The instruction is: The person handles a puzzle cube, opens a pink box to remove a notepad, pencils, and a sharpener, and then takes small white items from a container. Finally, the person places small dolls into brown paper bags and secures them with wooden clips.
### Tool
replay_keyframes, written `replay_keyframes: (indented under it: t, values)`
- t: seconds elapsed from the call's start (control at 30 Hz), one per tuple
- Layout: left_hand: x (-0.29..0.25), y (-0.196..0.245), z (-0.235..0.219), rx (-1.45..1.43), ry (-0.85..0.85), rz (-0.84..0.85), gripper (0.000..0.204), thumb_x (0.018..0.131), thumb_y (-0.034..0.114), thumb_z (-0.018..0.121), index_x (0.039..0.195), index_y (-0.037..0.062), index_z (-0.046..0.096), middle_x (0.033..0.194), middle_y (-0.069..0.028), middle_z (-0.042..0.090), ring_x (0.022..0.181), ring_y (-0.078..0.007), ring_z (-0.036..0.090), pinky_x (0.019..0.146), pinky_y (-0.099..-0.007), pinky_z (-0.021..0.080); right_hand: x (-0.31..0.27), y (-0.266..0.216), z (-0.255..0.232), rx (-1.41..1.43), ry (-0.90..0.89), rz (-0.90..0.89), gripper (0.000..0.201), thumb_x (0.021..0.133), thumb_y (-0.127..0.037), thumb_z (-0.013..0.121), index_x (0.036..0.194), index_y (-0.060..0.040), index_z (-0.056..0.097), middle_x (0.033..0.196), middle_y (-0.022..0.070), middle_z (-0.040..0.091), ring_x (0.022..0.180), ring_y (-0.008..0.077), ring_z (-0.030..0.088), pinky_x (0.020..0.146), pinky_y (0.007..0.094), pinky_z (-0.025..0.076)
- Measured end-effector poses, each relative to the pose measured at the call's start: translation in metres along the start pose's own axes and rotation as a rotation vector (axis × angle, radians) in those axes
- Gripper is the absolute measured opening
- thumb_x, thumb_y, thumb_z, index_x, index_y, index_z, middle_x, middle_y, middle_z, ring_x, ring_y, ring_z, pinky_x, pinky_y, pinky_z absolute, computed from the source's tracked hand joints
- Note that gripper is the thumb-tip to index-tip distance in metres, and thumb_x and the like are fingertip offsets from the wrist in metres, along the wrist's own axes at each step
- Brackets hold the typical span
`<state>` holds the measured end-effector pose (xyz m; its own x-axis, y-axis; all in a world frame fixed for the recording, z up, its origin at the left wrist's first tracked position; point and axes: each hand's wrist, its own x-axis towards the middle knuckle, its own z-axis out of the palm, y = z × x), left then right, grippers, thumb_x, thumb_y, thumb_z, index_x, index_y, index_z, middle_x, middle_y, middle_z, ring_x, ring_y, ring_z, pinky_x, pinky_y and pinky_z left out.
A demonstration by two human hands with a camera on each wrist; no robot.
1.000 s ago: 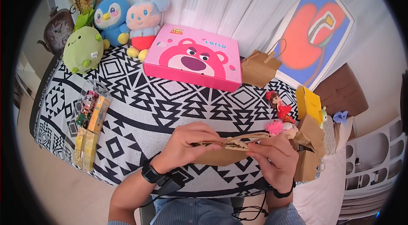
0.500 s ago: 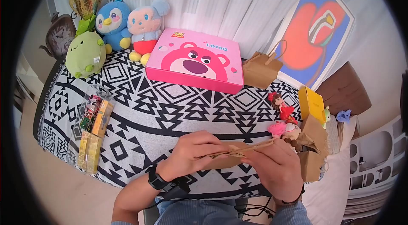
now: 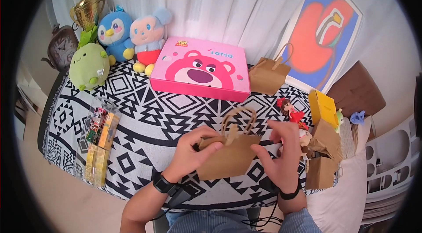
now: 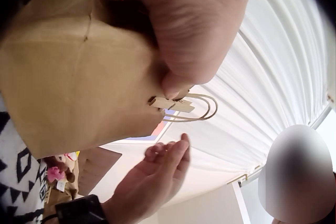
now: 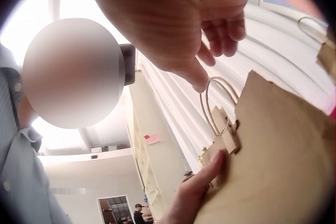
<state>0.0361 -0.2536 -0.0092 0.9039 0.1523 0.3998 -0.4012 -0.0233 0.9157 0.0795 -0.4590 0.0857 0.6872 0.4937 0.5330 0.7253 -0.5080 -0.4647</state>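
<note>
A brown paper bag with twisted handles stands in front of the person, its top edge closed. A wooden clothespin sits on that edge beside the handles. My left hand grips the bag's upper left corner, thumb on the near face and fingers behind. Just off the bag's right side, my right hand is held in the air with thumb and fingers spread apart, holding nothing. In the right wrist view the left thumb presses the paper close by the clothespin.
Behind stands a pink Lotso box, with a second paper bag beside it. Plush toys and a gold trophy are at the back left. Clear-packed toys lie left; a doll and an opened brown bag are right.
Both hands were pinching the bag's top edge. My right hand has let go and drawn off to the right. The bag's front face and upright handles now show, with the clothespin on the edge.
</note>
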Motion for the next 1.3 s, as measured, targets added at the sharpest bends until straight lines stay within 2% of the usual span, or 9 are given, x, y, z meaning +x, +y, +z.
replay_keyframes:
  t: [0.03, 0.1, 0.23, 0.33, 0.53, 0.7, 0.83, 1.0, 1.3]
  values:
    - [0.001, 0.001, 0.0, -0.001, -0.006, 0.005, 0.019, 0.081, 0.008, 0.071, 0.097, -0.0001, 0.064, 0.086, -0.0048, 0.064, 0.077, -0.011, 0.059, 0.068, -0.0222, 0.046, 0.0, 0.006, 0.003, -0.004, 0.007, 0.001, 0.058, 0.074, -0.014, 0.078, 0.124, 0.0001, 0.051, 0.098, 0.0124, 0.055, 0.086, 0.0235, 0.056, 0.073, 0.0317, 0.047]
    - [0.0, 0.003, 0.001, -0.12, 0.065, -0.3, 0.017, 0.085, 0.009, 0.068, 0.097, -0.0013, 0.064, 0.089, -0.0012, 0.063, 0.077, -0.0062, 0.056, 0.068, -0.0215, 0.046, -0.002, 0.024, 0.015, 0.114, -0.144, 0.112, 0.066, 0.076, -0.017, 0.077, 0.13, 0.0009, 0.044, 0.098, 0.0136, 0.054, 0.087, 0.0267, 0.056, 0.08, 0.0334, 0.047]
    - [-0.003, -0.013, 0.001, -0.122, 0.116, -0.301, 0.02, 0.091, 0.015, 0.063, 0.099, -0.0027, 0.064, 0.088, 0.0011, 0.062, 0.077, -0.0043, 0.054, 0.067, -0.0209, 0.045, -0.014, 0.051, 0.033, 0.493, -0.469, 0.274, 0.057, 0.083, -0.02, 0.07, 0.13, 0.0012, 0.045, 0.111, 0.0156, 0.058, 0.102, 0.0238, 0.057, 0.09, 0.0331, 0.045]
    - [-0.004, -0.01, -0.001, -0.106, 0.097, -0.277, 0.024, 0.096, 0.02, 0.056, 0.1, -0.0026, 0.065, 0.088, 0.001, 0.063, 0.077, -0.0041, 0.054, 0.067, -0.0208, 0.045, -0.016, 0.059, 0.037, 0.654, -0.488, 0.352, 0.044, 0.088, -0.02, 0.066, 0.124, 0.001, 0.053, 0.107, 0.0096, 0.063, 0.099, 0.015, 0.058, 0.087, 0.029, 0.046]
    - [-0.008, -0.022, -0.001, -0.181, 0.053, -0.372, 0.04, 0.101, 0.03, 0.042, 0.104, -0.0038, 0.064, 0.092, -0.0016, 0.064, 0.082, -0.0048, 0.055, 0.074, -0.023, 0.045, -0.015, 0.068, 0.038, 0.823, -0.445, 0.622, 0.031, 0.092, -0.018, 0.062, 0.115, 0.0019, 0.059, 0.093, -0.0009, 0.064, 0.085, 0.004, 0.056, 0.076, 0.021, 0.046]
    - [0.004, -0.015, 0.002, -0.261, 0.136, -0.179, 0.046, 0.102, 0.034, 0.034, 0.115, -0.0029, 0.058, 0.107, -0.0101, 0.063, 0.092, -0.0142, 0.058, 0.086, -0.0302, 0.042, -0.011, 0.092, 0.021, 1.013, -0.204, 0.636, 0.027, 0.092, -0.013, 0.06, 0.115, 0.0015, 0.06, 0.098, 0.0016, 0.065, 0.086, 0.0073, 0.059, 0.076, 0.0232, 0.048]
    - [0.005, -0.021, -0.004, -0.191, 0.125, -0.213, 0.044, 0.101, 0.033, 0.036, 0.114, -0.0027, 0.058, 0.104, -0.0088, 0.062, 0.087, -0.0153, 0.059, 0.083, -0.0294, 0.043, 0.008, 0.119, -0.01, 1.176, 0.068, 0.646, 0.026, 0.093, -0.009, 0.056, 0.118, -0.0004, 0.058, 0.108, 0.0051, 0.064, 0.093, 0.0128, 0.062, 0.08, 0.0272, 0.049]
    - [0.005, -0.031, -0.004, -0.202, 0.077, -0.265, 0.047, 0.101, 0.038, 0.036, 0.107, -0.0035, 0.057, 0.099, -0.01, 0.062, 0.082, -0.016, 0.059, 0.076, -0.0292, 0.044, 0.026, 0.165, -0.021, 1.166, 0.154, 0.67, 0.027, 0.095, -0.007, 0.052, 0.121, -0.0002, 0.055, 0.112, 0.0069, 0.063, 0.1, 0.0148, 0.06, 0.087, 0.0287, 0.047]
    - [0.005, -0.057, -0.003, -0.191, 0.091, -0.396, 0.034, 0.1, 0.028, 0.045, 0.103, -0.0022, 0.06, 0.094, -0.0054, 0.063, 0.072, -0.0109, 0.057, 0.067, -0.0236, 0.045, 0.055, 0.215, -0.003, 1.11, 0.193, 0.654, 0.029, 0.094, -0.006, 0.05, 0.121, 0.0015, 0.054, 0.115, 0.0086, 0.062, 0.104, 0.0163, 0.059, 0.09, 0.0287, 0.045]
